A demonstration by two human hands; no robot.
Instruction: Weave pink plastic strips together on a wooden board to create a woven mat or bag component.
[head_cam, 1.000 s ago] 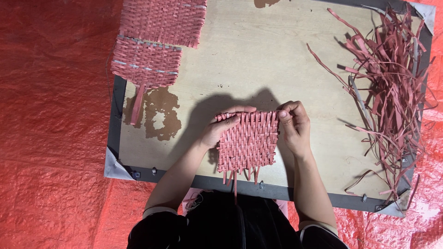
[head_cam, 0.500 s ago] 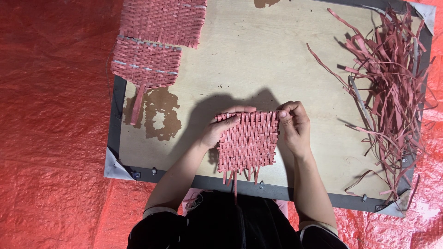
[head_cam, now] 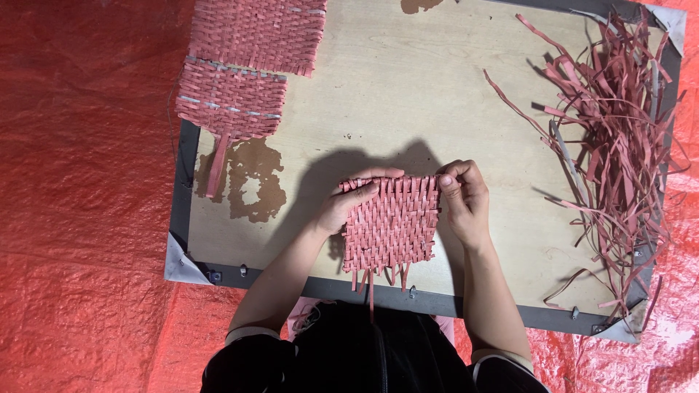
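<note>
A small mat woven of pink strips (head_cam: pixel 392 224) lies on a wooden board (head_cam: pixel 408 109) near its front edge, loose strip ends hanging from its lower side. My left hand (head_cam: pixel 349 200) rests on the mat's upper left corner, fingers stretched along its top edge. On the mat's upper right corner my right hand (head_cam: pixel 463 200) pinches the weave between thumb and fingers.
Two finished woven pink mats (head_cam: pixel 244 62) lie at the board's far left corner, partly over its edge. A loose heap of pink strips (head_cam: pixel 619 124) fills the right side. A dark stain (head_cam: pixel 247 178) marks the board. Red tarpaulin (head_cam: pixel 80 218) surrounds everything.
</note>
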